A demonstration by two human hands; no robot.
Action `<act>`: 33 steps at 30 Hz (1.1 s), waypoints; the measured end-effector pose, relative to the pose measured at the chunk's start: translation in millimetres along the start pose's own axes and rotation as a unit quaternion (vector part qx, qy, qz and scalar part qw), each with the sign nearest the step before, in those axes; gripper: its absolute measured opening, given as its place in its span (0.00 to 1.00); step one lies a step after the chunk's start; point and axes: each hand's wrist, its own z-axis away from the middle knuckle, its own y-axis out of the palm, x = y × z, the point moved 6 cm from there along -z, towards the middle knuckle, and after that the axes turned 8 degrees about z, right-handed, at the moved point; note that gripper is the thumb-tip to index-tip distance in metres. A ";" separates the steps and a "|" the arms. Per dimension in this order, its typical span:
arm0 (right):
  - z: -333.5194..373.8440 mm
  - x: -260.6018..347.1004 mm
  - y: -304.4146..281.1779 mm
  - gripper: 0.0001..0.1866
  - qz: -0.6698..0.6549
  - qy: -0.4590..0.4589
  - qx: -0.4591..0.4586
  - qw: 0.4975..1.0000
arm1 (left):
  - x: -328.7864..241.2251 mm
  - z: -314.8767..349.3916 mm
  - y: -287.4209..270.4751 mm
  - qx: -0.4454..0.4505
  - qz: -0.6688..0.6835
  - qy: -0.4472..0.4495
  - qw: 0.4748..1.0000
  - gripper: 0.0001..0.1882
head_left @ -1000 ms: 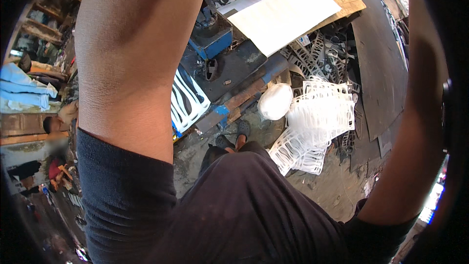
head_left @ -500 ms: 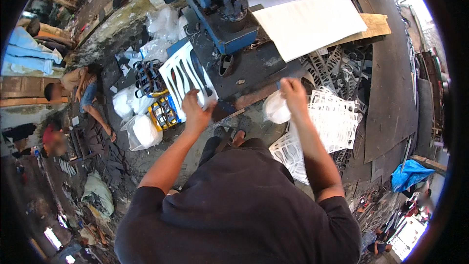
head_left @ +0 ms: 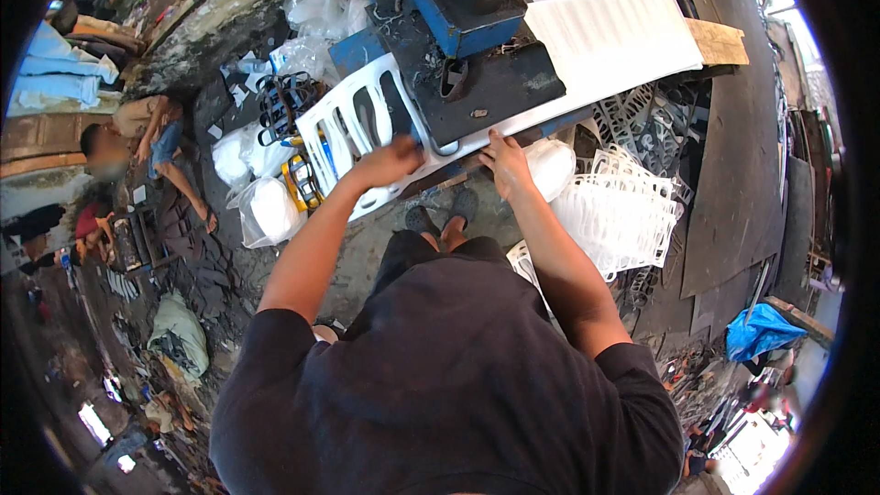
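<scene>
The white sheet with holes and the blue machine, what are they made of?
White sheet: maybe foam or plastic, looks matt; it's thin, with rounded cut-outs. Blue machine: likely painted metal, dull; straight blocky edges, blue sides, dark grey top.

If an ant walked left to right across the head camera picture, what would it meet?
Light blue cloth, pale green sack, clear plastic bag with something white inside, left hand, right hand, piled white cut-out sheets, bright blue tarp.
</scene>
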 end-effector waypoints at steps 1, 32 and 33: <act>-4.5 -4.8 -5.5 0.20 0.005 -0.026 -0.031 0.999 | -26.4 2.6 -17.9 -0.175 0.053 -0.119 0.976 0.26; 116.0 148.6 168.9 0.24 0.418 -0.418 -0.023 0.806 | -16.7 14.2 -62.3 -0.225 0.607 0.035 0.761 0.45; 109.6 164.3 187.4 0.25 0.431 -0.453 -0.068 0.778 | -19.2 9.8 -61.3 -0.224 0.581 0.037 0.782 0.46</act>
